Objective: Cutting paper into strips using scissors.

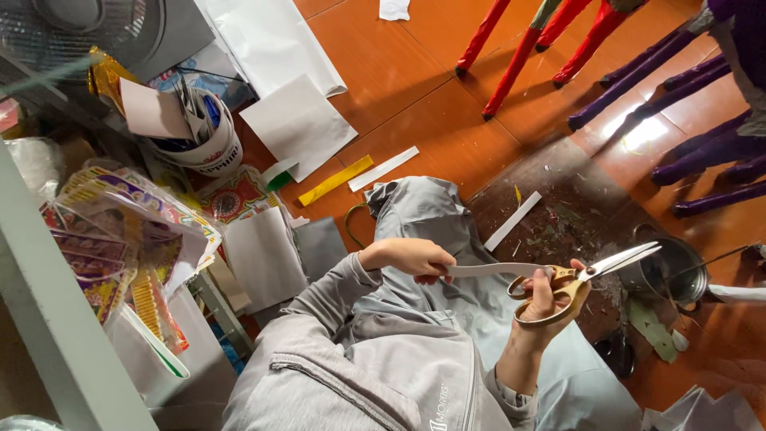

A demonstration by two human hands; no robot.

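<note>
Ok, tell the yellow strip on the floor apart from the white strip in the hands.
The yellow strip lies flat on the orange floor, untouched; the white strip is held in the air by the left hand, meeting the scissors in the right hand. Colours differ: yellow against white. Both are long, narrow strips.

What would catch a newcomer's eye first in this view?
At centre, the right hand works gold-handled scissors, blades open, on a white paper strip that the left hand holds. Red and purple cones stand out on the orange floor at upper right, bright patterned paper at left.
</note>
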